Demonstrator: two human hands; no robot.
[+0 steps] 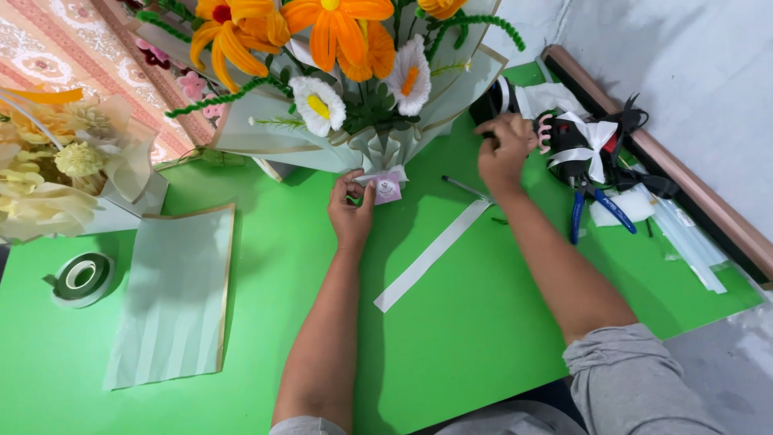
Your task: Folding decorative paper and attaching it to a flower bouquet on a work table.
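Bouquet (pixel 354 89) wrap pinched by left hand (pixel 352 209); right hand (pixel 503 153) apart (near tools).

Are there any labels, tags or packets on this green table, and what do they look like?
Small square pink-and-white paper tag: at the wrapped base of the bouquet, pinched by the left hand; it bears a round emblem.
Clear plastic packet of pale sticks: near the table's right edge, long and see-through.
The right hand reaches toward the clutter of tools at the table's far side.
No signs or screens in view.
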